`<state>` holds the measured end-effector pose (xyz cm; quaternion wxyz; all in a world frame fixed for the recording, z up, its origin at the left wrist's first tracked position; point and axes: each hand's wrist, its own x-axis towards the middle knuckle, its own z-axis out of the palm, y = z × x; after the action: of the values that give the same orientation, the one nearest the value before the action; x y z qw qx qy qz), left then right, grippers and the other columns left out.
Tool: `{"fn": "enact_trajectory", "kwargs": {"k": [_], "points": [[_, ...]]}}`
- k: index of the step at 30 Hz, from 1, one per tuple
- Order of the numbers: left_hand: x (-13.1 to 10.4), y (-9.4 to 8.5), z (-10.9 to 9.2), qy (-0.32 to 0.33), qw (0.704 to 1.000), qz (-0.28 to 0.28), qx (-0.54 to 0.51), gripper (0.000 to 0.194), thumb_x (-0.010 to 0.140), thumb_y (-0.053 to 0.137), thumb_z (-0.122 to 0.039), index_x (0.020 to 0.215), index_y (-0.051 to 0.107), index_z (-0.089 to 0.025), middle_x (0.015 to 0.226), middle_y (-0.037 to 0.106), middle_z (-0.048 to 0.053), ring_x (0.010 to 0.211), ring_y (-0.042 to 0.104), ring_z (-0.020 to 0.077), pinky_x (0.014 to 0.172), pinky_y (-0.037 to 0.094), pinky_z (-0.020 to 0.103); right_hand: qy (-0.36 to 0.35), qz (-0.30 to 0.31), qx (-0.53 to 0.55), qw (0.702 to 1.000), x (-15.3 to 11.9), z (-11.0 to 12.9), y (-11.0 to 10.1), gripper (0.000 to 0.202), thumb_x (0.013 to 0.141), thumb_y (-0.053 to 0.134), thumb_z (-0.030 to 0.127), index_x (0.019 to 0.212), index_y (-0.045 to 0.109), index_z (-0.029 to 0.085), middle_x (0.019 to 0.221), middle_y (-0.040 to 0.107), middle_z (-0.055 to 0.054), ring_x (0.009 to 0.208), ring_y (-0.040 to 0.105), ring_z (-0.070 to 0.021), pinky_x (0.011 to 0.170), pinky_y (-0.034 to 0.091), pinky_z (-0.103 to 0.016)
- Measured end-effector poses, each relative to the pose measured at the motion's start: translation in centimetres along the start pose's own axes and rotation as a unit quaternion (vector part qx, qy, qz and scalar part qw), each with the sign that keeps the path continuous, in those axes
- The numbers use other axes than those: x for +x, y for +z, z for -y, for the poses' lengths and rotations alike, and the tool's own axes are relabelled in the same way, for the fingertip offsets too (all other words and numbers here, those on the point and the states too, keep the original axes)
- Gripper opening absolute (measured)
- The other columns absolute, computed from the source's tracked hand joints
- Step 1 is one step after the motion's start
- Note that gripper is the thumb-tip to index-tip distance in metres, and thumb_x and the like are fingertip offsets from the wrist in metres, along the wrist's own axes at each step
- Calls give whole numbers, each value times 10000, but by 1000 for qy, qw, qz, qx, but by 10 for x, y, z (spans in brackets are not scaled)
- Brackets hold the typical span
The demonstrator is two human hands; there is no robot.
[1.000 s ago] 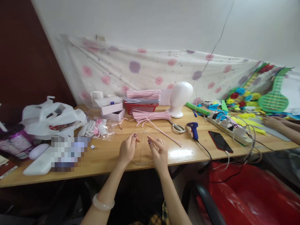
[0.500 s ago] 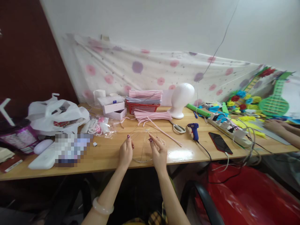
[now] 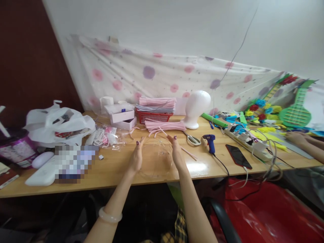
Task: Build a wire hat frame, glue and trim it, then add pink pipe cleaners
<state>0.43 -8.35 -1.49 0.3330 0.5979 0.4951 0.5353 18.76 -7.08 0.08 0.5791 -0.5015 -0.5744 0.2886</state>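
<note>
My left hand [image 3: 136, 158] is above the front of the wooden table [image 3: 101, 177], palm turned inward, fingers stretched forward. Facing it, my right hand [image 3: 178, 156] is held the same way, fingers extended. Between and below them is a thin, clear, round thing [image 3: 162, 153], like a loop of fine transparent wire or line; its outline is faint. Both hands are beside it; I cannot tell whether either touches its edge. Beyond my hands are a bundle of pink fuzzy stems [image 3: 165, 126] and a single pink stem [image 3: 189, 153], partly hidden by my right hand.
To the right are scissors [image 3: 193, 139], a blue glue gun [image 3: 210, 143], a phone [image 3: 238, 156] and a power strip [image 3: 249, 143] with cables. Behind are a white foam head [image 3: 198, 106] and a red basket [image 3: 154, 117]. Plastic bags [image 3: 60, 123] lie left. Another person's arm [image 3: 303, 140] shows far right.
My hands have moved apart and their fingers have straightened from a pinch. The fine clear strand that ran between them is now low, around the table surface.
</note>
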Motion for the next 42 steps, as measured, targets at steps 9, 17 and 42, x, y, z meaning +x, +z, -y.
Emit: {"fn": "enact_trajectory", "kwargs": {"k": [9, 17, 42], "points": [[-2, 14, 10, -12, 1000, -3, -2, 671, 982, 157, -590, 1212, 626, -168, 1385, 616, 143, 1403, 462, 239, 1199, 308, 429, -20, 73, -85, 994, -2, 21, -3, 537, 964, 412, 610, 1077, 723, 187, 1144, 739, -115, 1108, 664, -311, 920, 511, -442], [-9, 27, 14, -63, 988, -140, 18, 540, 998, 257, -557, 744, 576, -202, 824, 686, 85, 869, 654, 253, 920, 486, 461, -164, 120, -185, 962, 1, 51, 13, 200, 910, 609, 328, 1025, 730, 218, 1155, 726, -87, 1125, 644, -245, 1002, 457, -381], [-20, -8, 14, -144, 918, -258, -263, 520, 984, 268, -386, 1274, 589, -98, 1460, 539, 191, 1395, 477, 234, 1202, 312, 383, -317, 213, -571, 727, -20, 42, 85, 420, 993, 488, 296, 1177, 674, -33, 1241, 670, -278, 1296, 538, -372, 1203, 190, -604]]}}
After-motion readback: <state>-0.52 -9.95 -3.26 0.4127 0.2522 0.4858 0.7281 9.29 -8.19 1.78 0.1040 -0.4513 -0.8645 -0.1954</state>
